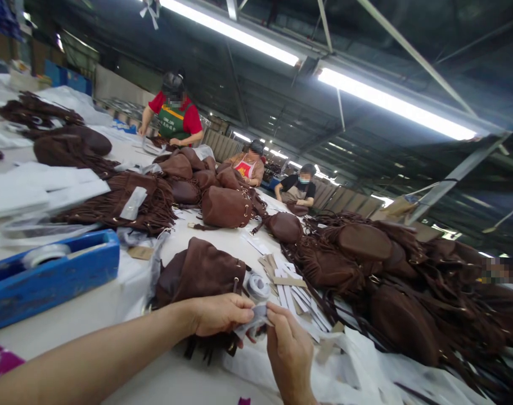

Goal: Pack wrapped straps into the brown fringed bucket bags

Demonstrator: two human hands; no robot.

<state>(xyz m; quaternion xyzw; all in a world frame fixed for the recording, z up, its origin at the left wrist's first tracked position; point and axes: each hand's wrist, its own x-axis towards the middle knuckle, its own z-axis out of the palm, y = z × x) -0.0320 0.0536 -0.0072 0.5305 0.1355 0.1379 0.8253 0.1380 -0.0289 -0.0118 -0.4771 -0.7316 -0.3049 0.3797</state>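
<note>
My left hand (pixel 220 315) and my right hand (pixel 288 351) meet low in the view and pinch a small pale strip of paper or tape (pixel 254 322) between their fingertips. Both hands are closed on it. Just behind them lies a brown suede fringed bag (pixel 197 273) on the white table (pixel 113 306). A small roll of clear tape (pixel 257 286) sits beside the bag, and a loose heap of white and tan paper tags (pixel 296 292) spreads to its right.
A blue tape dispenser (pixel 49 275) stands at the left. Several more brown fringed bags (pixel 226 205) are piled along the table and heaped at the right (pixel 404 281). Three other people work further along the table, the nearest in a red shirt (pixel 174 115).
</note>
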